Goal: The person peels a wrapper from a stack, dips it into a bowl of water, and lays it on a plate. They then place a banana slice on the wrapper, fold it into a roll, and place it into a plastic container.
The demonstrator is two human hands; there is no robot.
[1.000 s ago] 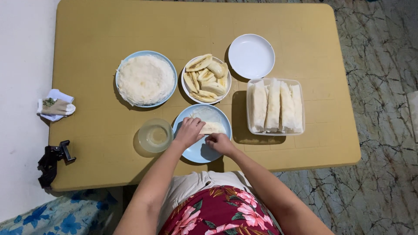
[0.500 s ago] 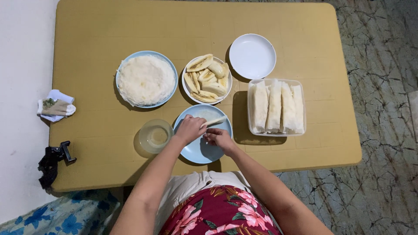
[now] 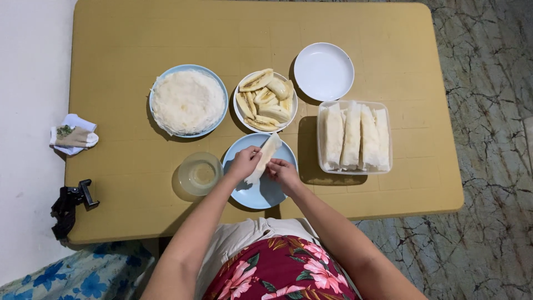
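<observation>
Here your left hand (image 3: 242, 164) and right hand (image 3: 283, 171) both pinch the pale wrapped roll (image 3: 264, 158), lifted at a slant just above the light blue plate (image 3: 261, 191), likely so any drips land there. The roll looks soft, its thin wrapper smooth and matte. Just left stands a clear glass bowl (image 3: 199, 174) of liquid. Beyond sit a plate of white wrappers (image 3: 187, 101), limp and lacy-edged, a bowl of sliced banana (image 3: 264, 100), an empty white plate (image 3: 323, 71), and a clear tub of finished rolls (image 3: 354, 136).

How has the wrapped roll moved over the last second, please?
Yes. The wrapped roll, held by both the left hand and right hand, has lifted off the blue plate and tilted up.
</observation>
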